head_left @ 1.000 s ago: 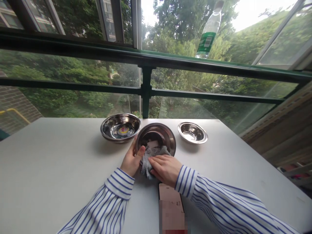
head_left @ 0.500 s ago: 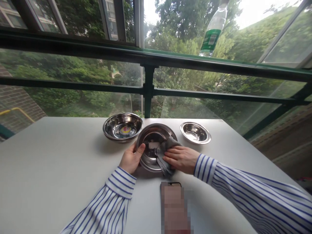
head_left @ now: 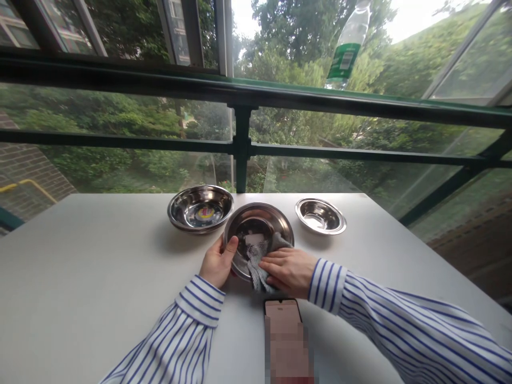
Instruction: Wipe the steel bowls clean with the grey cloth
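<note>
A white table [head_left: 100, 266] spreads beneath the left hand [head_left: 217, 265]. Beyond that hand, a dark green railing [head_left: 241, 128] crosses daylit windows [head_left: 288, 45]; a brick wall [head_left: 30, 168] stands well to its left.

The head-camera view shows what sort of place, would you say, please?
Probably an enclosed balcony: a dark green railing runs behind the white table, window frames stand beyond it, and trees show outside.
</note>
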Available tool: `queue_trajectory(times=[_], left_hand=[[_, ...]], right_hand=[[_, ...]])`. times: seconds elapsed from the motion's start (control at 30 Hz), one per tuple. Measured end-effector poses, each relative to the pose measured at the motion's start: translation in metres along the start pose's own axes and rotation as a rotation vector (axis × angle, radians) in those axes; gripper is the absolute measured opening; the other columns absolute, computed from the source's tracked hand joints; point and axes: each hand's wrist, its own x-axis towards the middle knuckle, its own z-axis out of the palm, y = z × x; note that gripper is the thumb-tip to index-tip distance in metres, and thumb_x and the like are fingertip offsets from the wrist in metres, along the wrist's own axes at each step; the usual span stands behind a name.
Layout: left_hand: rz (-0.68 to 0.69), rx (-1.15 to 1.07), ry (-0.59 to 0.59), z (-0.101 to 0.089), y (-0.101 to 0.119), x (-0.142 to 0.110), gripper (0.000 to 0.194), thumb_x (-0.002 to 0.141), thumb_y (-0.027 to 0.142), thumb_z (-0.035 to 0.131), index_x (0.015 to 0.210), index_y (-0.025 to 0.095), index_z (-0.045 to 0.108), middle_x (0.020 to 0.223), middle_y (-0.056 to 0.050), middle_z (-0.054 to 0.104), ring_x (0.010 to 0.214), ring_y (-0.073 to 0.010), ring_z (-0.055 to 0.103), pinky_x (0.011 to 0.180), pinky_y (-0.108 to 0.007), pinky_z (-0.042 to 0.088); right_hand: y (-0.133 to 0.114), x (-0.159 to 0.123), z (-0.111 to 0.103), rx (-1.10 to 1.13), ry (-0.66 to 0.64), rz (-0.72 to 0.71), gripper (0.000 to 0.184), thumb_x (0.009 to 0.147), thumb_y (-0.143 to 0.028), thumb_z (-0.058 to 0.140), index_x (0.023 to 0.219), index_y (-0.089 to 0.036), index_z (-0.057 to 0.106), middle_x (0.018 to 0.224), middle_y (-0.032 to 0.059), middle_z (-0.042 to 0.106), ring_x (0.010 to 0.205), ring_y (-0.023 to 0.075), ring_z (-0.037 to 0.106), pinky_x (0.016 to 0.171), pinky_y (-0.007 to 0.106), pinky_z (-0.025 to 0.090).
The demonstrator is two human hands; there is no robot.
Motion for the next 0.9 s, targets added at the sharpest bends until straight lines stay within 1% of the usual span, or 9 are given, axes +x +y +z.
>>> queue_trajectory(times=[0.1, 0.2, 0.3, 0.37, 0.4, 0.5, 0.6, 0.77, 0.9], left_hand=[[-0.040, -0.008, -0.024, 0.002, 0.001, -0.002, 0.055, 0.069, 0.059, 0.055, 0.103, 0.015, 0.058, 0.044, 0.007, 0.047, 0.031, -0.0109, 0.043, 0.031, -0.023, 0.037], [-0.043, 0.012, 0.001, 0.003, -0.001, -0.001, 0.058, 0.068, 0.061, 0.053, 0.103, 0.015, 0.060, 0.046, 0.005, 0.052, 0.035, -0.0125, 0.047, 0.036, -0.025, 0.041], [0.049, 0.033, 0.046, 0.001, -0.004, 0.002, 0.057, 0.069, 0.061, 0.053, 0.100, 0.014, 0.063, 0.065, -0.003, 0.066, 0.062, -0.0199, 0.062, 0.061, -0.030, 0.049], [0.111, 0.034, 0.043, -0.001, -0.005, 0.003, 0.056, 0.069, 0.060, 0.053, 0.098, 0.014, 0.064, 0.081, -0.007, 0.069, 0.083, -0.0231, 0.063, 0.076, -0.031, 0.047], [0.118, 0.034, 0.039, -0.002, -0.004, 0.004, 0.056, 0.069, 0.060, 0.053, 0.098, 0.014, 0.065, 0.083, -0.007, 0.069, 0.086, -0.0233, 0.062, 0.078, -0.031, 0.047], [0.052, 0.026, 0.034, -0.003, -0.004, 0.003, 0.058, 0.069, 0.061, 0.054, 0.101, 0.013, 0.064, 0.067, -0.003, 0.066, 0.059, -0.0180, 0.061, 0.056, -0.027, 0.049], [-0.019, -0.017, 0.052, -0.003, -0.006, 0.002, 0.062, 0.067, 0.062, 0.054, 0.107, 0.014, 0.060, 0.047, 0.005, 0.052, 0.033, -0.0112, 0.045, 0.033, -0.023, 0.039], [-0.030, -0.065, 0.069, 0.001, -0.008, 0.001, 0.059, 0.068, 0.060, 0.055, 0.106, 0.015, 0.059, 0.043, 0.006, 0.048, 0.031, -0.0112, 0.044, 0.029, -0.022, 0.037], [-0.040, -0.094, 0.056, 0.005, -0.006, 0.000, 0.054, 0.068, 0.058, 0.056, 0.102, 0.015, 0.060, 0.043, 0.006, 0.048, 0.031, -0.0110, 0.043, 0.029, -0.022, 0.036]], right_hand=[[0.010, -0.004, -0.007, 0.005, -0.056, 0.032, 0.028, 0.086, -0.027, 0.045, 0.104, -0.013, 0.061, 0.106, 0.0106, 0.065, 0.098, 0.0224, 0.059, 0.088, 0.036, 0.044], [0.006, 0.004, -0.001, 0.079, -0.013, 0.030, 0.030, 0.086, -0.026, 0.044, 0.108, -0.013, 0.060, 0.110, 0.0082, 0.063, 0.101, 0.0206, 0.057, 0.091, 0.032, 0.043], [-0.004, 0.021, 0.008, 0.144, 0.086, 0.012, 0.034, 0.089, -0.027, 0.040, 0.115, -0.012, 0.055, 0.116, 0.0069, 0.060, 0.106, 0.0185, 0.053, 0.094, 0.028, 0.041], [-0.008, 0.034, 0.011, 0.147, 0.140, 0.007, 0.035, 0.090, -0.026, 0.038, 0.118, -0.012, 0.053, 0.119, 0.0059, 0.058, 0.107, 0.0182, 0.051, 0.096, 0.028, 0.040], [-0.009, 0.040, 0.012, 0.132, 0.159, 0.010, 0.036, 0.090, -0.027, 0.037, 0.119, -0.013, 0.052, 0.120, 0.0054, 0.057, 0.108, 0.0183, 0.050, 0.096, 0.028, 0.040], [-0.006, 0.056, 0.012, 0.019, 0.183, 0.077, 0.038, 0.090, -0.029, 0.038, 0.123, -0.014, 0.050, 0.124, 0.0039, 0.054, 0.112, 0.0188, 0.047, 0.097, 0.029, 0.039], [0.003, 0.065, 0.012, -0.072, 0.191, 0.196, 0.041, 0.090, -0.030, 0.037, 0.125, -0.012, 0.047, 0.128, 0.0066, 0.051, 0.118, 0.0211, 0.043, 0.099, 0.032, 0.038], [0.015, 0.060, 0.013, -0.114, 0.194, 0.398, 0.041, 0.090, -0.023, 0.034, 0.123, -0.003, 0.048, 0.124, 0.0179, 0.052, 0.117, 0.0281, 0.044, 0.093, 0.041, 0.042], [0.013, 0.059, 0.014, -0.109, 0.175, 0.451, 0.042, 0.089, -0.022, 0.034, 0.123, 0.000, 0.047, 0.122, 0.0209, 0.052, 0.117, 0.0299, 0.042, 0.091, 0.042, 0.042]])
